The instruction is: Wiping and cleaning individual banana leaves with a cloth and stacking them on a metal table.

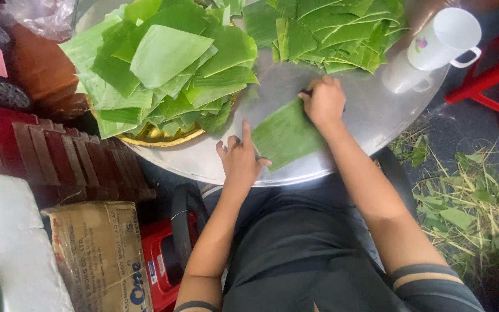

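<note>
A single green leaf piece (287, 134) lies flat on the round metal table (371, 115), between both hands. The left hand (239, 159) presses its near-left edge, fingers (246, 132) spread open. The right hand (324, 101) is curled closed around a small dark tool (306, 92) at the leaf's far end. Beyond the fingers lie leaf piles (168, 63); right of them, white mugs (443, 37).

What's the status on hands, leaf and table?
Left hand flat on leaf piece, pinning it. Right hand closed on small dark tool at leaf's far edge. Leaf piles and mugs stand apart.
</note>
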